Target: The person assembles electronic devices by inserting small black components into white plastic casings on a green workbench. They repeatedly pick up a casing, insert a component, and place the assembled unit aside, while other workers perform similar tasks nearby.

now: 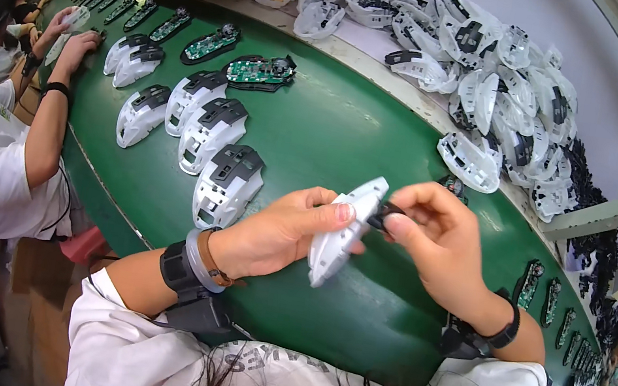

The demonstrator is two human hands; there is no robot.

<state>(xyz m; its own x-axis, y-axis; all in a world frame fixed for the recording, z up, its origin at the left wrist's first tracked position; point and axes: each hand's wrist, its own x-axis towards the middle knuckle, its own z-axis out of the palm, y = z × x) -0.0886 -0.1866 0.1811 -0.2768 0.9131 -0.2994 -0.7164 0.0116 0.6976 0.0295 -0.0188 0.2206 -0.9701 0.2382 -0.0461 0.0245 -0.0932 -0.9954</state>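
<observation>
Glossy green tabletop (327, 128) underlies left hand (284, 228) holding curved white shell (335, 245).

Green table (334, 129), shells (229, 185), distant boards (565, 328) perhaps

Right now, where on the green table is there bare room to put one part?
The widest bare patch of green table lies between the left circuit boards and the heaped white shells. Another lies between the left hand, right hand and shirt. The left is crowded with lined-up shells.
</observation>
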